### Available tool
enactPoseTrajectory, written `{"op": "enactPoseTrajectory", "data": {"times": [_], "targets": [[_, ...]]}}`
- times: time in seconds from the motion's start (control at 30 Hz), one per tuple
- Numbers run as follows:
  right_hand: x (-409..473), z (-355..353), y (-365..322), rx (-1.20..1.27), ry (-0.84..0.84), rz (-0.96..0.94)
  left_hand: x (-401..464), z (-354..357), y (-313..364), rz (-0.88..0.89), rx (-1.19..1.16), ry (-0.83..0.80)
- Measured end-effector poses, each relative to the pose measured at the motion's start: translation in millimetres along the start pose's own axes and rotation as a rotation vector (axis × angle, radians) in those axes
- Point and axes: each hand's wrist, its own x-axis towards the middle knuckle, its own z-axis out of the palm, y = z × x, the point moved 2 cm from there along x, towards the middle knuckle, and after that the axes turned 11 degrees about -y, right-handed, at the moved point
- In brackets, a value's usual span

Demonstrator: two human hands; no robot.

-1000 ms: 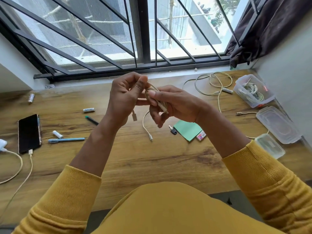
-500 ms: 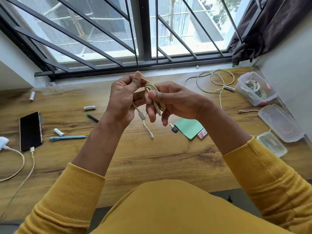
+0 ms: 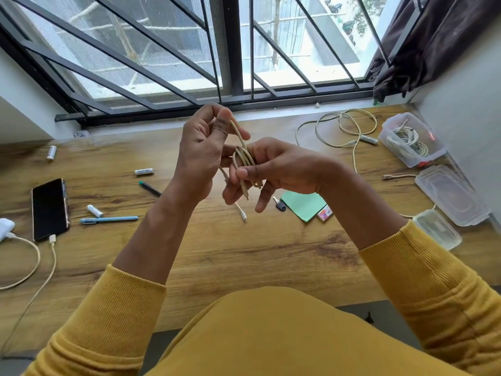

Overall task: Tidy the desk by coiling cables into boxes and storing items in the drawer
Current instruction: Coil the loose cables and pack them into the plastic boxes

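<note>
Both hands above desk (image 3: pixel 244 267), right hand (image 3: pixel 273 172) fingers gripping coiled cable (image 3: pixel 245 164); left hand (image 3: pixel 200 150) pinching its strand

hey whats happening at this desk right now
A person in yellow sleeves is coiling a beige cable above the wooden desk. The right hand grips the loops while the left hand pinches the free strand. One open clear box at the right already holds cables; another loose cable, batteries, pens and a phone lie on the desk.
</note>
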Motion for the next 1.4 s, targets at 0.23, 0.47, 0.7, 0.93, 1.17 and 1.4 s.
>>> {"op": "enactPoseTrajectory", "data": {"times": [0.23,0.47,0.7,0.93,1.17,1.4], "targets": [[3,3,-4,0.070,-0.005,-0.109,2,-10,-1,-0.028,0.013,0.018],[2,-3,-13,0.354,0.162,-0.340,-5,-11,-26,-0.029,0.115,0.099],[6,-17,-3,0.346,0.379,-0.369,-15,10,-42,-0.058,0.452,0.077],[14,-21,8,0.547,0.555,-0.447,-23,33,-29,-0.019,0.451,0.137],[15,-20,10,0.603,0.695,-0.480,-16,29,-27,0.022,0.306,0.048],[19,-15,10,0.696,0.661,-0.476,-11,33,-30,0.049,0.343,0.153]]}}
